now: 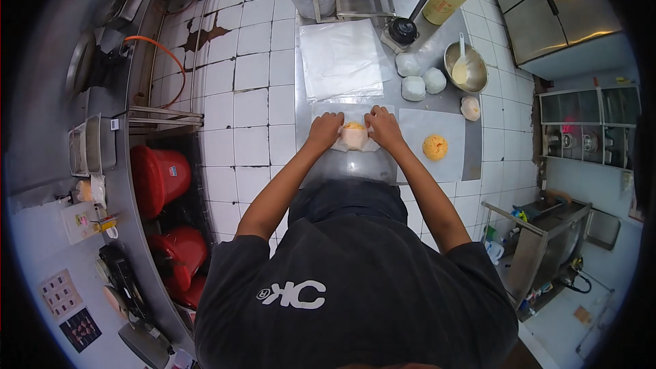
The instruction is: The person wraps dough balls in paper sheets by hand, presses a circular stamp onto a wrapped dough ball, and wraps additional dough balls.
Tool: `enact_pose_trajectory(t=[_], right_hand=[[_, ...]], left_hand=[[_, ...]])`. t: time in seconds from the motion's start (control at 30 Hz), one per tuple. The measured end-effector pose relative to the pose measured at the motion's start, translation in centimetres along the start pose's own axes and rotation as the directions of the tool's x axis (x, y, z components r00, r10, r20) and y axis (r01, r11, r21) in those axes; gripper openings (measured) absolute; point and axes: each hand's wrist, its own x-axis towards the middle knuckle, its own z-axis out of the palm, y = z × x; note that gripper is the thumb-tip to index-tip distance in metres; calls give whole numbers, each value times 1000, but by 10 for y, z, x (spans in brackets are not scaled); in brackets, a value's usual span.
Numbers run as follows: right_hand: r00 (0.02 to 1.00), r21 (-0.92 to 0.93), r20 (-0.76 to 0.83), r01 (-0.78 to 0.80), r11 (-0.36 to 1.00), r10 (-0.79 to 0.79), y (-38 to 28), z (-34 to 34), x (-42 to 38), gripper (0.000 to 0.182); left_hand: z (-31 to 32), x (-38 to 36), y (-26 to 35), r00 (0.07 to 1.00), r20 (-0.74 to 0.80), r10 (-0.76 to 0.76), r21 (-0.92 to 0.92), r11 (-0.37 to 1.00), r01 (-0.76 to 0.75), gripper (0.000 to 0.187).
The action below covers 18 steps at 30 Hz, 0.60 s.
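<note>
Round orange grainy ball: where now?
Head view, right of centre: the ball sits on a thin white sheet, right of the person's right hand.

Peach bundle (354,141) w/ org top (353,126), org ball (434,147), blk tee (369,253) w/ wht letters (311,294), red tubs (154,179)

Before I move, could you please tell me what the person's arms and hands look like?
The left hand and right hand are bare, with no gloves or watch visible. Short sleeves of a dark shirt, marked with white lettering, leave the forearms uncovered.
</note>
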Motion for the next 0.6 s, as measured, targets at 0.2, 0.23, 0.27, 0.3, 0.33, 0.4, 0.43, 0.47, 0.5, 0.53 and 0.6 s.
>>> enact_pose_trajectory(t=[0.2, 0.23, 0.27, 0.3, 0.33, 0.4, 0.43, 0.47, 0.5, 0.53, 0.6], right_hand=[[972, 316, 213, -169, 934, 104, 14, 2, 5, 32], [972, 317, 215, -166, 934, 100, 18, 4, 3, 30], [971, 320, 218, -164, 933, 96, 22, 7, 0, 28], [971, 321, 218, -163, 933, 95, 24, 4, -3, 28], [961, 305, 253, -190, 933, 113, 27, 1, -7, 29], [946, 287, 294, -220, 932, 133, 32, -4, -13, 29], [970, 244, 216, -164, 956, 111, 35, -5, -17, 27], [987, 198, 137, -113, 974, 87, 36, -6, -21, 25], [986, 201, 140, -119, 972, 92, 35, -10, -23, 25], [995, 216, 87, -59, 975, 41, 34, -14, -24, 22], [999, 231, 32, 5, 973, -13, 33, -16, -19, 20]], left_hand=[[9, -1, -15, 999, 39, -26, -169, 985, 33, 11], [16, -1, -21, 999, 30, -30, -144, 989, 34, 10], [23, -3, -28, 999, 23, -35, -118, 992, 37, 11], [24, -6, -34, 999, 23, -36, -117, 992, 38, 11], [25, -10, -40, 997, 32, -67, -167, 983, 71, 14], [15, -18, -39, 994, 47, -99, -219, 970, 107, 17], [-10, -24, -27, 989, 32, -144, -163, 976, 147, 19], [-24, -28, -20, 982, 16, -186, -106, 977, 187, 22], [-29, -28, -21, 982, 53, -181, -70, 980, 184, 29], [-32, -28, -19, 982, 59, -181, -69, 980, 185, 29], [-40, -27, -11, 995, -89, 50, -159, 985, -64, 39]])
